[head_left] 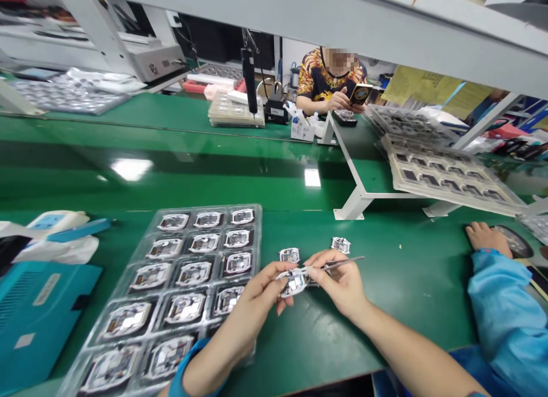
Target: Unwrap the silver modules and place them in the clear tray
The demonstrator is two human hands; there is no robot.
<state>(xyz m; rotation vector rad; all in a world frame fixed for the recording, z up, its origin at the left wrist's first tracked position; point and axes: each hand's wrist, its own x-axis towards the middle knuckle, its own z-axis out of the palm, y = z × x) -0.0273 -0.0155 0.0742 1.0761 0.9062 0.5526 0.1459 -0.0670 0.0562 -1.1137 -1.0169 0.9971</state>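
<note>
My left hand [263, 285] is closed on the left side of a small white-framed electronic assembly [294, 284], shaped like a smartwatch case. Fingers of my right hand [340, 283] pinch at its right edge. A slim grey metal tool [349, 261], which looks like tweezers, lies in the right hand with one end sticking out to the right. My fingertips hide part of the assembly. Just beyond my hands, a similar assembly [289, 255] lies on the green bench, and another one [341, 245] sits farther right.
At left, a clear plastic tray [257, 214] holds rows of similar assemblies. A teal box [47, 311] stands beyond it. A white-legged shelf [357, 201] carries trays [454, 174]. A co-worker's blue sleeve [505, 305] is at right; another person [331, 80] sits opposite holding a phone.
</note>
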